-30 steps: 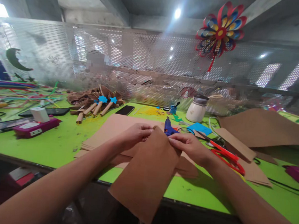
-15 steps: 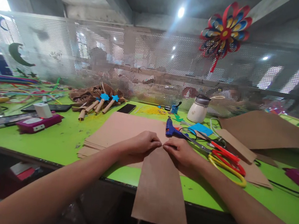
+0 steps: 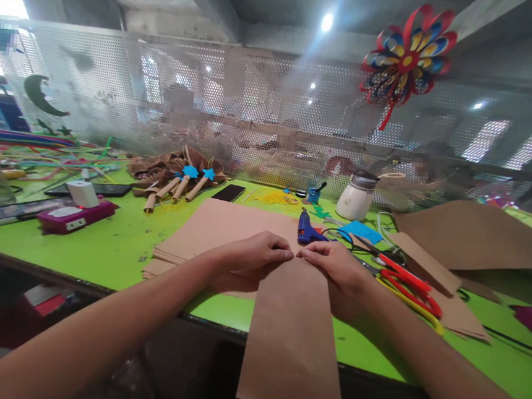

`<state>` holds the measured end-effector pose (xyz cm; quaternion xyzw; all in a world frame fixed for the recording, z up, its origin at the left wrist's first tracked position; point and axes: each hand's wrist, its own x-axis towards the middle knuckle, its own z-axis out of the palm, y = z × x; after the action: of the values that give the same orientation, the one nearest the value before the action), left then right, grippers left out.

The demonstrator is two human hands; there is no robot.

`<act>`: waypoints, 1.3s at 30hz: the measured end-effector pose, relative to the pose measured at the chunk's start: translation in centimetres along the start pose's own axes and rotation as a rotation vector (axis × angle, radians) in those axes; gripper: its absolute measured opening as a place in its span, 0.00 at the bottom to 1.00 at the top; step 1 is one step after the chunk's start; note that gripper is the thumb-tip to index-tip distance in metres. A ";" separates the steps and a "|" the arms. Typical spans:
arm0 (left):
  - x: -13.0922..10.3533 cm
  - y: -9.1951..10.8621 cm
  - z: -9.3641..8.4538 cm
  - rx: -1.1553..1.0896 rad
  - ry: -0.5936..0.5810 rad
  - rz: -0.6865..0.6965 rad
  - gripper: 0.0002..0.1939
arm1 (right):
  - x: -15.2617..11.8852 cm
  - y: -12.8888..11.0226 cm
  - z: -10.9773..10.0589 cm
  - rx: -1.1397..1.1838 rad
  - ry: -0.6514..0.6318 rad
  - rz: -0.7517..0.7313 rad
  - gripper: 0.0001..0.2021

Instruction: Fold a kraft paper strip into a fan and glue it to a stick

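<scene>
A long strip of brown kraft paper (image 3: 293, 345) hangs from my fingers, its near end dropping past the table's front edge. My left hand (image 3: 266, 252) pinches the far edge from the left. Close beside it, my right hand (image 3: 332, 264) pinches the same edge from the right, fingertips almost meeting. Beneath and behind my hands lies a stack of brown paper sheets (image 3: 217, 226). Just beyond my right hand rests a blue glue gun (image 3: 307, 229). Scissors with red handles (image 3: 414, 290) and a yellow-handled pair (image 3: 434, 325) lie to its right, partly hidden by my forearm.
Brown paper crafts with blue stars (image 3: 189, 174) lie at the back left, near a phone (image 3: 229, 192). A purple power strip (image 3: 76, 215) sits on the left. A white jug (image 3: 354, 201) stands behind blue paper (image 3: 360, 231). Large brown paper (image 3: 468, 236) covers the right side.
My hands have shifted slightly right along the strip's top edge, still pinching it. The strip's lower end hangs a little lower and nearer. The whole view has moved slightly.
</scene>
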<state>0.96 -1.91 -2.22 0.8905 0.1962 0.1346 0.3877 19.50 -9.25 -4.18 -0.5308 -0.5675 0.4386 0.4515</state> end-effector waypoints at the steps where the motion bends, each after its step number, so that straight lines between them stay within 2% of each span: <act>1: 0.0 -0.1 0.1 -0.018 -0.009 0.002 0.16 | 0.0 -0.1 -0.1 -0.034 -0.001 -0.014 0.14; 3: 0.1 -0.3 0.2 0.008 0.004 0.005 0.16 | 0.0 -0.1 -0.1 -0.199 0.006 -0.101 0.13; 7: 0.3 -0.8 0.5 0.212 0.114 -0.046 0.14 | 0.4 0.3 -0.4 -0.591 0.088 -0.337 0.13; 10: 0.5 -0.9 0.7 0.354 0.163 -0.058 0.12 | 0.6 0.7 -0.6 -0.700 0.091 -0.378 0.11; 14: 0.5 -0.8 0.8 0.458 0.158 -0.035 0.11 | 0.7 1.0 -0.8 -0.766 0.032 -0.361 0.10; 21: 0.5 -1.1 0.7 0.458 0.130 -0.028 0.09 | 0.7 1.0 -0.6 -0.714 -0.004 -0.330 0.07; 26: 0.4 -1.4 0.6 0.489 0.121 0.032 0.08 | 0.8 1.2 -0.7 -0.713 -0.031 -0.364 0.05; 33: 0.4 -1.4 0.4 0.491 0.099 0.101 0.06 | 0.4 1.3 -0.8 -0.913 -0.039 -0.509 0.06; 39: 0.1 -1.2 0.4 0.517 0.105 0.116 0.07 | -0.1 0.5 -0.5 -1.036 -0.071 -0.528 0.07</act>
<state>0.95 -1.41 -3.37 0.9615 0.1925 0.1483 0.1284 20.12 -9.29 -4.59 -0.5080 -0.8359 -0.0060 0.2077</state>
